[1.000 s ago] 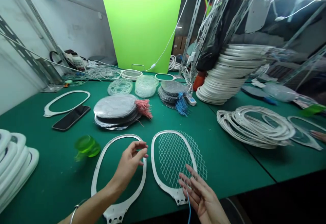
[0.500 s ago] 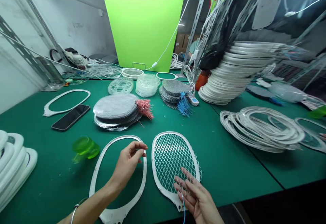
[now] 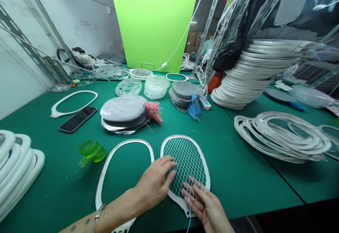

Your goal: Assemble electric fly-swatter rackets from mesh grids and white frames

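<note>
Taking the white oval plastic frame (image 3: 180, 202) filled with mesh as the clock's centre, its silvery diamond-pattern wire mesh (image 3: 182, 158) seems to be lying in place across it on the green bench (image 3: 225, 169); whether its edge is fixed cannot be told. The bare white oval frame (image 3: 99, 190) at nine o'clock has no mesh yet, so that one looks undone, as does the stack of grey mesh discs with red wires (image 3: 123, 108) towards eleven. The left hand (image 3: 156, 178) is at the mesh's eight o'clock edge, thumb and fingers apart, nothing visible between them. The right hand (image 3: 205, 204), at five, has loosely spread fingers by a thin blue wire (image 3: 189, 213); whether it grips anything cannot be told. A second ago the mesh overhung the frame towards three o'clock; it now sits within, and the left hand has come across from the bare frame.
</note>
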Demonstrator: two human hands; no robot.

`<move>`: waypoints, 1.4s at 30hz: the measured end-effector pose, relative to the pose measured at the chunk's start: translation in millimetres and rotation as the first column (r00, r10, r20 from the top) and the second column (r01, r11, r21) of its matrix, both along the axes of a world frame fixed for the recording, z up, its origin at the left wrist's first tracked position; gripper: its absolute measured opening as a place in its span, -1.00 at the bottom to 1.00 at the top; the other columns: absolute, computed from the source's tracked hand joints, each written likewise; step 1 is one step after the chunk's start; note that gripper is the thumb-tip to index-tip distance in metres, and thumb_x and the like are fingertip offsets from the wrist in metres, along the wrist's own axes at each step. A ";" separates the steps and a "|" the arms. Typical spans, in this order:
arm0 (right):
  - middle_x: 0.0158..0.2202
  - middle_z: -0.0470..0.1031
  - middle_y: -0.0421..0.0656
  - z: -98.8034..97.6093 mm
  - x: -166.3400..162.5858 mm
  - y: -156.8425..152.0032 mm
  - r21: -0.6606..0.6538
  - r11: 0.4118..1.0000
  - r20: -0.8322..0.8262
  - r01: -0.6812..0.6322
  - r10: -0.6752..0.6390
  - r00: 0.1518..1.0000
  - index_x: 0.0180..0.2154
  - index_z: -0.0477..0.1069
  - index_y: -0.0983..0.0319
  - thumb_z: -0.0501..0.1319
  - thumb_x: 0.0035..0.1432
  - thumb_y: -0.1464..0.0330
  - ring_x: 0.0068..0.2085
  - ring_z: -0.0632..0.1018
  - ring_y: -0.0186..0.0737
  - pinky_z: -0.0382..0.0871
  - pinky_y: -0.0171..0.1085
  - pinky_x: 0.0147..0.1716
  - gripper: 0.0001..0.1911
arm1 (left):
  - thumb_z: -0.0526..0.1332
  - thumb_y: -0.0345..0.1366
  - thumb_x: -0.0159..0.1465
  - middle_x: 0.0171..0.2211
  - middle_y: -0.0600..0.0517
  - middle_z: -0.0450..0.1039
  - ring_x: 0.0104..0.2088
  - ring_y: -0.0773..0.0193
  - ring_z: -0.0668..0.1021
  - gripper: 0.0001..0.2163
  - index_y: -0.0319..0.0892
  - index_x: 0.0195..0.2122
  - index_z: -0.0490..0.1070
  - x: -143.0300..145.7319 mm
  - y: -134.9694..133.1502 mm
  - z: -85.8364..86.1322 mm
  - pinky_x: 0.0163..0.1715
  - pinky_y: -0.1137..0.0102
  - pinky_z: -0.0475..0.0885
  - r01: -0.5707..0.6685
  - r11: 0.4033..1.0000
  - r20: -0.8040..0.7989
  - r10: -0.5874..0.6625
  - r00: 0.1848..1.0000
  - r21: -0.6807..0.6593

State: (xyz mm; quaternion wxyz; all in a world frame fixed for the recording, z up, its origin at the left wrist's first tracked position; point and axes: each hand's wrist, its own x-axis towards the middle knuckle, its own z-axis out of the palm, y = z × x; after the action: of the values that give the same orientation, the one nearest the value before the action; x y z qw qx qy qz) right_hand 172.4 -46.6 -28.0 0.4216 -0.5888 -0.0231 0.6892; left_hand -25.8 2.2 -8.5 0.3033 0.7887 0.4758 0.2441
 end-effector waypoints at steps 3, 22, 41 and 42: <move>-0.14 0.61 0.00 -8.9 -0.5 -0.7 0.020 1.000 0.008 -0.023 0.023 1.000 0.13 0.26 0.32 0.45 -0.09 0.23 -0.06 0.59 -0.01 0.55 -0.26 -0.20 -0.23 | -0.08 -0.14 0.45 0.34 -0.08 0.03 0.34 0.01 0.09 -0.55 -0.13 0.32 0.09 18.1 4.0 -17.6 0.25 0.03 0.17 0.133 0.976 -0.285 -0.080 0.955 0.172; 0.37 0.00 -0.08 17.0 46.3 44.9 -0.264 -0.031 0.944 -0.964 -0.211 -0.252 0.33 0.01 0.17 0.04 0.30 0.07 0.36 0.02 0.02 -0.15 0.11 0.30 -0.34 | -0.08 -0.12 0.44 0.35 -0.22 -0.04 0.36 -0.09 -0.02 -0.50 -0.19 0.35 0.03 29.2 12.8 -45.7 0.28 0.02 0.03 0.155 0.948 -0.587 0.040 0.808 0.277; 0.39 -0.46 -0.09 2.4 48.6 72.4 -0.332 -0.343 0.922 -0.879 0.079 -0.379 0.37 -0.35 0.23 -0.09 0.20 -0.17 0.38 -0.31 -0.02 -0.56 0.03 0.29 -0.06 | 0.08 -0.50 0.31 0.02 -0.15 0.49 0.08 0.10 0.47 -0.70 -0.29 0.05 0.40 16.4 -87.7 -30.0 0.08 0.19 0.43 0.260 0.833 -0.111 -0.236 0.965 0.489; 0.39 -0.47 -0.09 2.9 48.7 72.3 -0.342 -0.347 0.918 -0.873 0.077 -0.390 0.37 -0.36 0.23 -0.09 0.20 -0.17 0.38 -0.32 -0.03 -0.56 0.03 0.29 -0.06 | 0.05 -0.53 0.31 0.04 -0.15 0.48 0.10 0.09 0.46 -0.67 -0.27 0.07 0.39 15.7 -85.5 -29.1 0.08 0.17 0.42 0.262 0.828 -0.154 -0.213 0.965 0.496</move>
State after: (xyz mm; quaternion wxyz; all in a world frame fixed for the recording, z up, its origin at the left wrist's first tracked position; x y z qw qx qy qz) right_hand 221.1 25.7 -25.1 -0.0910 -0.3176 -0.9105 0.2487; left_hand -10.1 -83.3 -37.6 0.0887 0.9040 0.3055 0.2855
